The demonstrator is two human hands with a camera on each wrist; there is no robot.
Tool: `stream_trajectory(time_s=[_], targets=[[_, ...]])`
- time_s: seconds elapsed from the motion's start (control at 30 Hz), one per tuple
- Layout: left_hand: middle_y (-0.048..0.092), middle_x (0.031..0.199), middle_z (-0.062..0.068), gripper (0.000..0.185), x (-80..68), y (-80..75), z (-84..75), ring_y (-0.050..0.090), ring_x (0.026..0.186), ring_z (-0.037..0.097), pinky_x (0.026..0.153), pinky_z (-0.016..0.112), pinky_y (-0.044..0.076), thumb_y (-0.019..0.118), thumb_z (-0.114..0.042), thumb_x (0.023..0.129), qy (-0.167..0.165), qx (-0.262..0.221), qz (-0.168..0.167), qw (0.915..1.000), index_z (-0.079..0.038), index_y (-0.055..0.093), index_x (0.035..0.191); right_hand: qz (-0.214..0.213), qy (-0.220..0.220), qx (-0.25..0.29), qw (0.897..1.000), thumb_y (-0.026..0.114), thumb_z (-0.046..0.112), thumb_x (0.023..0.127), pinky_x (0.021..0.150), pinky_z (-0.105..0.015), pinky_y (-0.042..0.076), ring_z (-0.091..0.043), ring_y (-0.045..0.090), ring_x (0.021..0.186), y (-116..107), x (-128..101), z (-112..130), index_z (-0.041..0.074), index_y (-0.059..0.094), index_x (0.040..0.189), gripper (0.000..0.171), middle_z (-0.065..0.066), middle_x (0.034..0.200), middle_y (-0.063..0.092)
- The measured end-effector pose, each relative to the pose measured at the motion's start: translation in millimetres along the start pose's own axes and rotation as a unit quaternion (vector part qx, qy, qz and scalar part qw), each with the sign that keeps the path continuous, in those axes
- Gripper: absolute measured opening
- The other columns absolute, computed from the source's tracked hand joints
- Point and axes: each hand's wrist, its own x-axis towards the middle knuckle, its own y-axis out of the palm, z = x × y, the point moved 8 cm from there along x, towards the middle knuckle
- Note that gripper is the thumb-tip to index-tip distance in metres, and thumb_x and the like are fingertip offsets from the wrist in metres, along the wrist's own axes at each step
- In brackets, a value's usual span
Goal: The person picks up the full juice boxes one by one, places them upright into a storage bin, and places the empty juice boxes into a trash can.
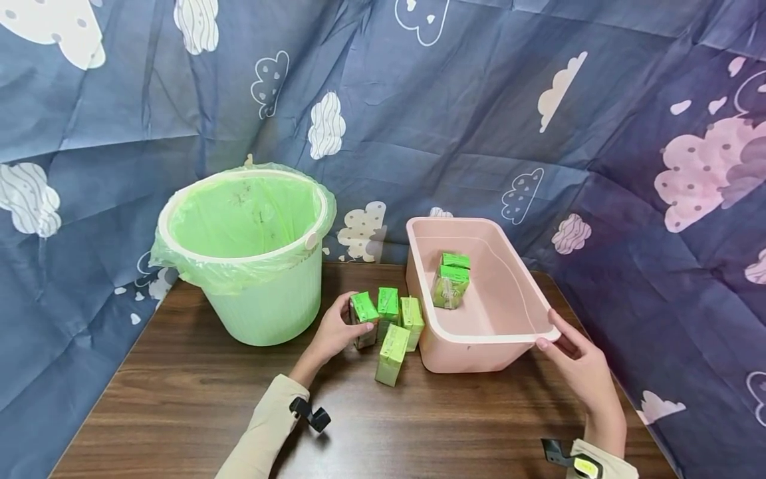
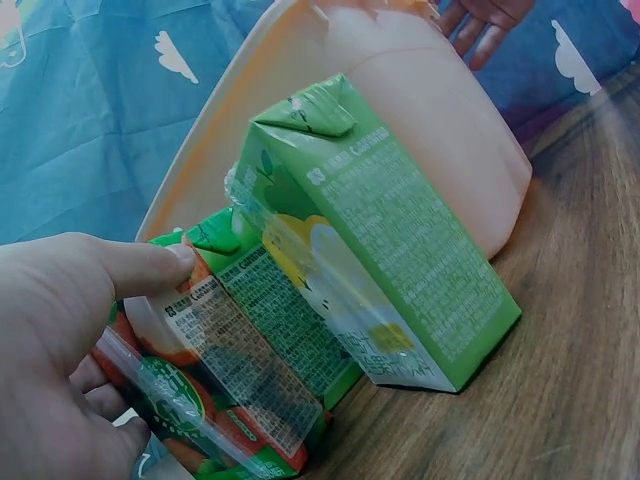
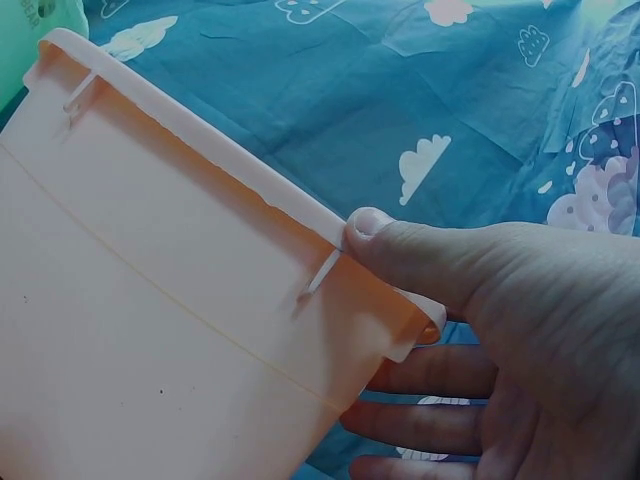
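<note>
Two pale sleeves [image 1: 263, 426] stretch over the dark, wood-grained desk [image 1: 413, 436], its sheen brightest near the middle. The left hand [image 1: 336, 332] has thumb and fingers closed about a juice carton [image 1: 364, 307]; three other cartons [image 1: 391, 352] stand just to its right, between it and a pink tub [image 1: 467, 356]. The right hand [image 1: 583, 372] pinches the tub's near right corner. Farther left sits a pale green bin [image 1: 266, 306] with a thin green liner [image 1: 251, 223] folded over its rim, and behind everything hangs creased blue cloth [image 1: 455, 126] printed with clouds. Only the head view shows two cartons [image 1: 451, 287] inside the tub; only the left wrist view shows red fruit printed on the held carton, and the right wrist view alone reveals small ribs [image 3: 320, 275] beneath the rim.
</note>
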Motion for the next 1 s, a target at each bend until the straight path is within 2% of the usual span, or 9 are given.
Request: stream_trajectory(time_s=[0.2, 0.33, 0.5, 0.63, 0.83, 1.0], targets=[[0.061, 0.131, 0.019, 0.070, -0.4, -1.6, -1.5, 0.053, 0.130, 0.036, 0.111, 0.053, 0.039, 0.085, -0.005, 0.079, 0.009, -0.021, -0.001, 0.9997, -0.002, 0.051, 0.140, -0.005, -0.008, -0.012, 1.000, 0.072, -0.005, 0.090, 0.080, -0.010, 0.051, 0.009, 0.061, 0.108, -0.9, -1.5, -0.7, -0.002, 0.047, 0.148, 0.062, 0.022, 0.139, 0.055], [0.063, 0.128, 0.018, 0.069, -1.1, -2.5, -4.2, 0.055, 0.127, 0.036, 0.110, 0.054, 0.040, 0.085, -0.005, 0.078, 0.017, -0.020, -0.002, 0.9996, -0.001, 0.052, 0.139, -0.006, -0.004, -0.016, 1.000, 0.072, -0.005, 0.091, 0.080, -0.010, 0.051, 0.009, 0.061, 0.108, -1.6, -1.9, -2.0, -0.001, 0.047, 0.148, 0.063, 0.022, 0.139, 0.055], [0.065, 0.123, 0.015, 0.069, -2.4, -6.0, -9.4, 0.058, 0.119, 0.030, 0.104, 0.051, 0.045, 0.088, -0.007, 0.076, 0.010, -0.009, -0.006, 0.9999, -0.004, 0.055, 0.138, 0.001, 0.004, -0.005, 1.000, 0.072, -0.003, 0.091, 0.081, -0.010, 0.051, 0.009, 0.060, 0.109, -0.9, -1.7, -2.8, 0.000, 0.046, 0.149, 0.064, 0.021, 0.141, 0.053], [0.063, 0.124, 0.015, 0.070, -2.9, -12.2, -16.8, 0.057, 0.115, 0.028, 0.101, 0.050, 0.046, 0.088, -0.009, 0.076, 0.006, 0.000, -0.011, 0.9999, -0.005, 0.056, 0.138, 0.002, -0.005, -0.006, 1.000, 0.072, -0.004, 0.091, 0.082, -0.010, 0.051, 0.009, 0.060, 0.109, -0.2, 0.0, -0.9, -0.002, 0.046, 0.148, 0.063, 0.022, 0.140, 0.053], [0.060, 0.126, 0.024, 0.069, -2.6, -20.3, -31.9, 0.054, 0.117, 0.033, 0.106, 0.053, 0.041, 0.081, 0.003, 0.079, 0.007, -0.026, -0.019, 0.9995, 0.004, 0.050, 0.141, 0.007, -0.017, -0.005, 1.000, 0.071, -0.005, 0.091, 0.083, -0.010, 0.050, 0.008, 0.060, 0.110, 0.0, 2.3, 0.8, -0.004, 0.045, 0.148, 0.062, 0.023, 0.139, 0.053], [0.062, 0.123, 0.023, 0.068, -3.3, -22.9, -40.9, 0.056, 0.112, 0.029, 0.106, 0.047, 0.043, 0.080, 0.005, 0.080, 0.012, -0.038, -0.014, 0.9991, 0.004, 0.050, 0.141, -0.001, -0.012, -0.048, 0.999, 0.072, 0.000, 0.092, 0.082, -0.009, 0.050, 0.011, 0.058, 0.109, -2.9, 1.2, 0.2, -0.002, 0.046, 0.148, 0.061, 0.023, 0.140, 0.051]])
